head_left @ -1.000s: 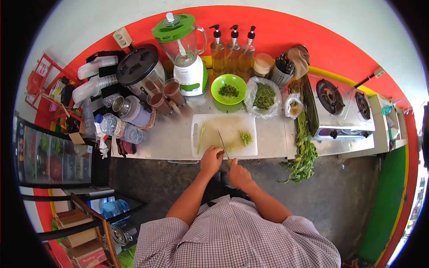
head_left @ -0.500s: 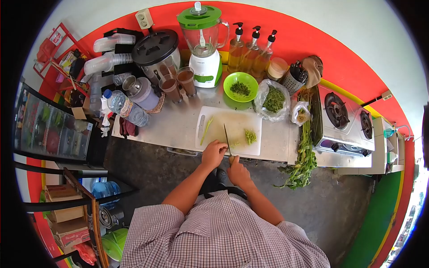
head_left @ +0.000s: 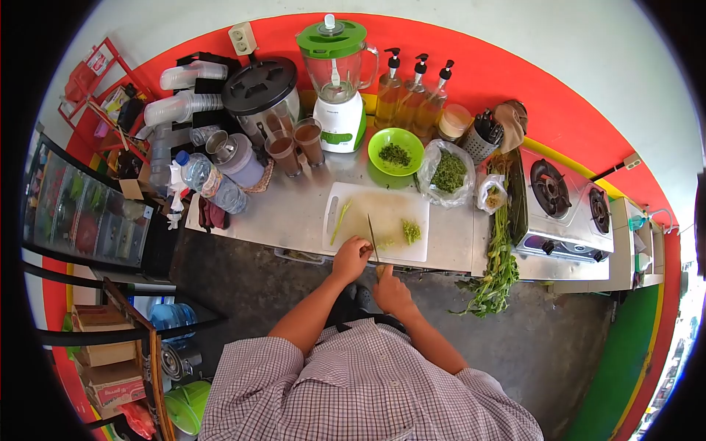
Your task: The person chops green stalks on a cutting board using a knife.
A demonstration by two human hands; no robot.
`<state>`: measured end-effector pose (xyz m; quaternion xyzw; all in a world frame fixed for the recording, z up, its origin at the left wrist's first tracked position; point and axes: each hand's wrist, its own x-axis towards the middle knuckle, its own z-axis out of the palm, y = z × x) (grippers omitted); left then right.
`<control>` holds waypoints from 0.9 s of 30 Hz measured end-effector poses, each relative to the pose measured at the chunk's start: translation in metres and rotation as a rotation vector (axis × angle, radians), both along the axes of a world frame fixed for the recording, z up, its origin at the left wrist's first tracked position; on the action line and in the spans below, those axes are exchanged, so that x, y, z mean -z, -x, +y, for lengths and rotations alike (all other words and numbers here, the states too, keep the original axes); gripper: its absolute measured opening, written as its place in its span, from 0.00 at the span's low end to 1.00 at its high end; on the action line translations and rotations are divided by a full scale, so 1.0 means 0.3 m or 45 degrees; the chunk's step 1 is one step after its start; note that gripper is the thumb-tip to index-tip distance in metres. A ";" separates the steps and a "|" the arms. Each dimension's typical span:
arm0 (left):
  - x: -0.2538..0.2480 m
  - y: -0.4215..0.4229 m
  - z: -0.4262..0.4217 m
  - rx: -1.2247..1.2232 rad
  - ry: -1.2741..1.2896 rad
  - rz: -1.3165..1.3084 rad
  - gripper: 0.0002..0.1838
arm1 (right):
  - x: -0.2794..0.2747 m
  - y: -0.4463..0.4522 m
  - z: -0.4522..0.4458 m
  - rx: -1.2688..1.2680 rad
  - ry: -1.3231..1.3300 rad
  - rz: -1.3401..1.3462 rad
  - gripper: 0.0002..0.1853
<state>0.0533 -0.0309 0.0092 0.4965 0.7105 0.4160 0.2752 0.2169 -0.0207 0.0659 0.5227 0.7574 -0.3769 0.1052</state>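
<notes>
A white cutting board (head_left: 375, 202) lies at the counter's front edge. My right hand (head_left: 392, 292) grips the handle of a kitchen knife (head_left: 372, 234), whose blade points away from me over the board. Left of the blade, my left hand (head_left: 351, 261) rests at the board's near edge with its fingers curled in; whatever they hold is hidden. A small heap of chopped green stalks (head_left: 410, 232) sits right of the knife, with small bits nearer the blade. At the board's left lies a pale green stalk (head_left: 340, 222), apart from both hands.
Behind the board stand a green bowl (head_left: 408, 163) of chopped leaves, a plastic bag (head_left: 448, 182) of greens and a blender (head_left: 338, 121). Long leafy stems (head_left: 501, 257) hang over the front edge beside the gas stove (head_left: 562, 213). Brown drink cups (head_left: 283, 151) and a water bottle (head_left: 213, 184) stand left.
The head view has tilted slightly, so the scene sits a little lower. Both hands and the knife stay in nearly the same place over the board.
</notes>
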 end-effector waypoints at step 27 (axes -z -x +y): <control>0.004 -0.006 -0.034 -0.105 -0.078 0.000 0.05 | 0.065 -0.025 0.006 0.138 -0.251 0.114 0.32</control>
